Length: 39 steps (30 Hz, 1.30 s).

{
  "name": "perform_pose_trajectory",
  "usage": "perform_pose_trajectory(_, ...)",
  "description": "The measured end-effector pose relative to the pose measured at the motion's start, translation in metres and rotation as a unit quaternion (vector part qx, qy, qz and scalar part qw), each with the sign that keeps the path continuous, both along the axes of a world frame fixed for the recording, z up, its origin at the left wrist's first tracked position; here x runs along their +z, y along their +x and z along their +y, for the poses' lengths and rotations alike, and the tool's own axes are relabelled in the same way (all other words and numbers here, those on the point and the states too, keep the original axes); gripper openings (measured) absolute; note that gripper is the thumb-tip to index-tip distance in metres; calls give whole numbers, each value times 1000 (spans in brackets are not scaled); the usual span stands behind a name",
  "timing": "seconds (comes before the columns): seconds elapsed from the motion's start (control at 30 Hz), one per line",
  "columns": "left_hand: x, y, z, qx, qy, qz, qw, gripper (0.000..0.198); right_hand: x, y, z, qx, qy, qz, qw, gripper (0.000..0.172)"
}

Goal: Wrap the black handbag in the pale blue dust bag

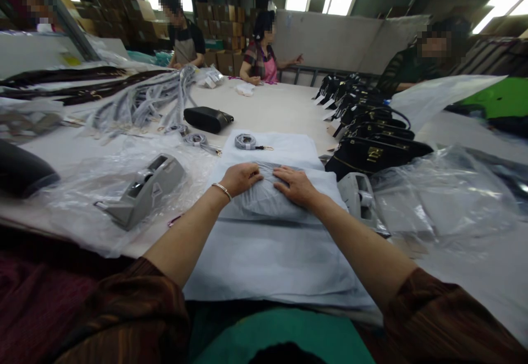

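Note:
Both my hands rest on a grey wrapped bundle [264, 202] lying on a stack of pale blue-white cloth bags [272, 259]. My left hand [241, 178], with a bracelet on the wrist, has its fingers curled on the bundle's top edge. My right hand [295, 185] lies flat on the bundle, fingers stretched toward the left hand. A coiled grey strap [246, 142] with a metal clip lies on the cloth just beyond the bundle.
A grey tape dispenser [144, 191] sits on clear plastic at left, another [359, 194] at right. Black handbags [371, 144] stand in a row at right, one black bag [207, 119] ahead, grey straps [140, 103] piled far left. Three people sit at the table's far side.

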State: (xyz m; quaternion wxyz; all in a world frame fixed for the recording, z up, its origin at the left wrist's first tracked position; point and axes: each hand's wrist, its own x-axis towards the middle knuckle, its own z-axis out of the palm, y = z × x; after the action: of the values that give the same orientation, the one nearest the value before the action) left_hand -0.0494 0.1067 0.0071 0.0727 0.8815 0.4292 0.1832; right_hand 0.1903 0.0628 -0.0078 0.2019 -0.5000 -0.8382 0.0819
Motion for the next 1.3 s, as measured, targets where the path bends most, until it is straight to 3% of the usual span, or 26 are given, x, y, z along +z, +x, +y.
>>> perform_pose_trajectory(0.13,6,-2,-9,90,64,64,992,25,-8,1,4,7,12,36,999,37)
perform_pose_trajectory(0.23,18,6,-32,153,144,61,976,24,-11,0,5,4,21,47,999,35)
perform_pose_trajectory(0.33,18,24,-66,74,158,19,985,25,-13,-1,5,0,29,50,998,33)
perform_pose_trajectory(0.4,8,36,-84,-17,129,-3,991,21,-14,-3,5,-4,35,50,998,32)
perform_pose_trajectory(0.47,-6,44,-93,-61,117,-22,991,25,-15,-5,5,-8,41,45,998,32)
perform_pose_trajectory(0.6,-26,46,-90,-57,115,-25,991,45,-14,-5,7,-6,41,18,999,36)
perform_pose_trajectory(0.77,-27,44,-88,-48,97,1,994,45,0,21,15,38,36,-15,999,37)
perform_pose_trajectory(0.93,-28,44,-91,-41,99,5,994,44,17,41,2,-53,94,-37,993,35)
perform_pose_trajectory(1.03,-29,43,-92,-34,104,1,994,44,11,30,-19,-27,115,-53,992,39)
perform_pose_trajectory(1.13,-29,44,-93,-29,105,1,994,43,-5,19,-33,1,74,-91,993,47)
perform_pose_trajectory(1.3,-28,43,-94,-31,100,16,994,43,-13,32,-35,-89,42,-124,987,52)
